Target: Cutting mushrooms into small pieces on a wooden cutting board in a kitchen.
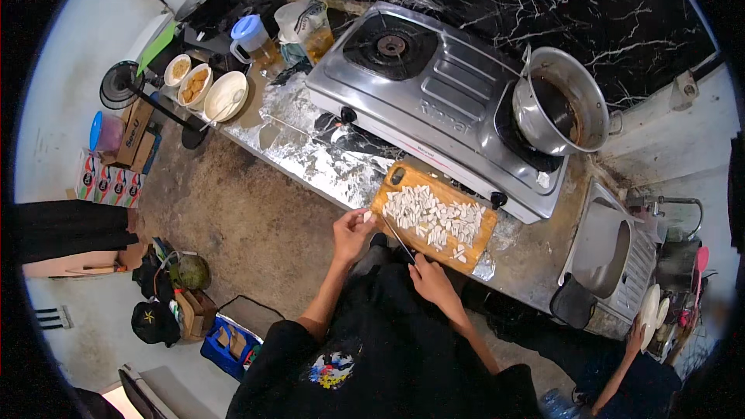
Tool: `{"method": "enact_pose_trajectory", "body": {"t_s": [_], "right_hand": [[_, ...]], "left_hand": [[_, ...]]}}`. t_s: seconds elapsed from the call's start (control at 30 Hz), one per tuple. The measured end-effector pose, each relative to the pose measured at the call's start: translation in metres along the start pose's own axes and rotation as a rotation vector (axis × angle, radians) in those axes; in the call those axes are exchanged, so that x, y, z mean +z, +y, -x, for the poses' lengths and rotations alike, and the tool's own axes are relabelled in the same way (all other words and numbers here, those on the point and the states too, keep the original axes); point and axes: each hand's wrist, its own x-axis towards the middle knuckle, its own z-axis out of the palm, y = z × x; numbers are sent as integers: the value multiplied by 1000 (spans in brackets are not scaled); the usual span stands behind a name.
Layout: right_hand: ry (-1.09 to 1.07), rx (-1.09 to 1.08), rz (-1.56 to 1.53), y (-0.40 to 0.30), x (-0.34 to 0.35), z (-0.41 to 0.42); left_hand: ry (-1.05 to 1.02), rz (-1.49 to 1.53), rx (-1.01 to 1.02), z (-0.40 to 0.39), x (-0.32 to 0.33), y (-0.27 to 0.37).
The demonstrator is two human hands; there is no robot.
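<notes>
A wooden cutting board [433, 247] lies at the counter's front edge, and many small white cut pieces [430, 212] are spread over it. My left hand [351, 237] pinches a small pale piece [367, 216] just off the board's left edge. In my right hand [432, 280] is a knife [398, 237], its blade pointing up and left across the board's near left part. The exact kind of the white pieces cannot be told.
Behind the board stands a two-burner gas stove [407, 110] with a metal pot [559, 102] on its right burner. Bowls [226, 98] and a jug [250, 38] stand at the left. A sink [605, 244] is at the right; near it another person's hand [634, 340] holds a plate [649, 317].
</notes>
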Motion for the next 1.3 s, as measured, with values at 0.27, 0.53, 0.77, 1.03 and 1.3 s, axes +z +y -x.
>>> {"method": "enact_pose_trajectory", "body": {"t_s": [0.27,0.53,0.77,1.03,1.3], "right_hand": [[126,106,-36,-18,7,9],[157,149,-67,-27,37,-8],[224,196,-61,-27,43,-15],[236,211,-45,-19,42,-14],[238,218,-72,-17,51,-14]], "left_hand": [[-174,-297,105,-21,-9,23],[-218,-428,166,-47,-15,22],[-260,-427,163,-45,-9,26],[-327,-582,189,-47,2,25],[-318,-530,166,-50,-6,15]]}}
